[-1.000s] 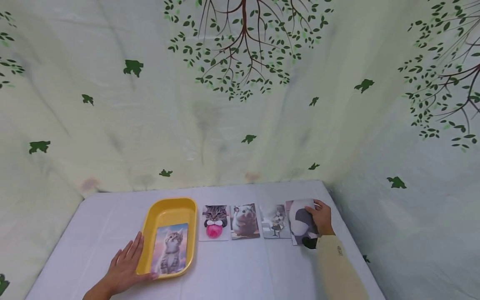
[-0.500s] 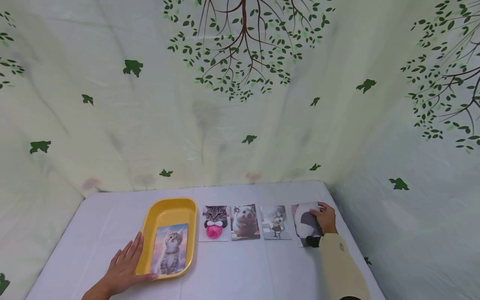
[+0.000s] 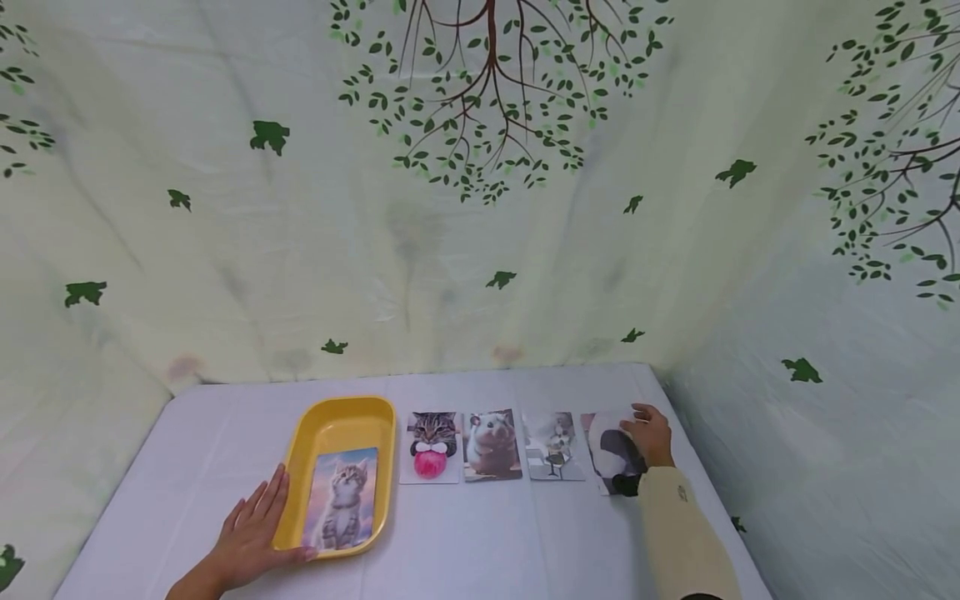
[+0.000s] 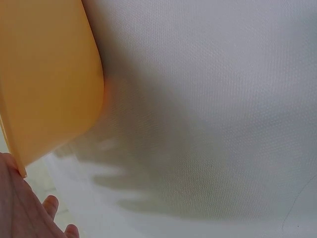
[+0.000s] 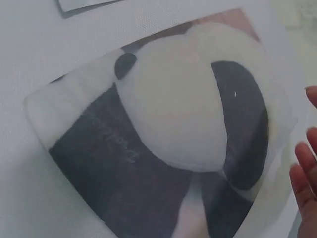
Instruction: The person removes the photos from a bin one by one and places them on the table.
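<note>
A yellow tray point(image 3: 350, 402) stands left of centre, with a kitten photo card point(image 3: 342, 504) lying in it. My left hand point(image 3: 251, 529) rests along the tray's left side, fingers straight and thumb at the near rim. In the left wrist view its fingers point(image 4: 32, 208) show beside the rim. At the right end of a card row lies a black-and-white photo card point(image 3: 609, 450) with a panda-like picture, flat on the cloth. My right hand point(image 3: 651, 437) is over its right edge. In the right wrist view the fingers point(image 5: 307, 156) are loosely extended, apart from the card point(image 5: 173, 109).
Left of the panda-like card lie a pale grey photo card point(image 3: 555, 447), a hamster card point(image 3: 491, 446) and a cat card with a pink ball point(image 3: 432, 442). A white cloth covers the table point(image 3: 480, 542). A leaf-printed sheet point(image 3: 420, 275) hangs behind and along the sides.
My right hand has slid the panda-like card right, away from the grey card, laid it flat and let it go. The left hand has stayed at the tray.
</note>
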{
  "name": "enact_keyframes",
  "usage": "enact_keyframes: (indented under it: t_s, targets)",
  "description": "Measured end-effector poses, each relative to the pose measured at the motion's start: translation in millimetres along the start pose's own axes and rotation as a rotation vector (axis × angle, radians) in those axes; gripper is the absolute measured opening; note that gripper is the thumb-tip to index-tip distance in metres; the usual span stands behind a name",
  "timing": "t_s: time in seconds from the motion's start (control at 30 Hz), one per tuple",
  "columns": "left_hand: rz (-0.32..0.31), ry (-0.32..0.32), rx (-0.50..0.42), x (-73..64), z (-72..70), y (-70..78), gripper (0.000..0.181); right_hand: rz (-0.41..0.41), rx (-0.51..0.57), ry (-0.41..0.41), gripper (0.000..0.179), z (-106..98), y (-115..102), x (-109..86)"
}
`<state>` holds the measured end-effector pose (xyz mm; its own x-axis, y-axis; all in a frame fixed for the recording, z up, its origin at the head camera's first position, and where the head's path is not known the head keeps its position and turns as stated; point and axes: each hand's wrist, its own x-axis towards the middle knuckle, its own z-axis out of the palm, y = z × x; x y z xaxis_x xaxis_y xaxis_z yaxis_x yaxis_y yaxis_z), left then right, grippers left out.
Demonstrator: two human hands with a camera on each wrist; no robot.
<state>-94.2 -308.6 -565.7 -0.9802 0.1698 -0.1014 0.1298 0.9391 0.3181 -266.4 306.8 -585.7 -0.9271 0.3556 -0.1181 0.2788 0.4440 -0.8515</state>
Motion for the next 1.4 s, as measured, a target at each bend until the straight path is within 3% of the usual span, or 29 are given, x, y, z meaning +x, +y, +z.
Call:
enact_keyframes:
  t_s: [0.2, 0.37, 0.67, 0.77, 1.07, 1.23, 1.4]
  targets:
    - [0.000, 0.006, -0.003, -0.1, 1.2, -0.7, 0.128, -0.071, -0.034, -0.027, 0.042, 13.3, -10.0, -3.2]
    - [0.013, 0.021, -0.002, -1.0, 1.3, -0.8, 0.128, -0.126, 0.031, -0.092, 0.037, 45.6, -34.6, -19.4]
    - [0.047, 0.058, -0.001, -4.1, -2.7, 1.2, 0.126, -0.366, 0.234, -0.243, 0.023, 128.5, -77.7, -80.0]
    - [0.044, 0.053, 0.005, -4.4, -2.9, 1.2, 0.127, -0.394, 0.258, -0.316, 0.022, 156.9, -94.1, -106.8]
    - [0.018, 0.012, -0.017, -4.3, -4.4, 2.5, 0.126, -0.457, 0.135, -0.471, 0.022, 216.8, -145.4, -170.0]
    - [0.016, -0.001, -0.048, -2.8, -6.8, 4.0, 0.125, -0.556, 0.137, -0.547, 0.025, 240.9, -161.1, -187.6]
    - [0.001, -0.026, -0.089, -2.9, -6.9, 1.6, 0.125, -0.594, 0.110, -0.642, 0.028, 260.1, -170.6, -202.5]
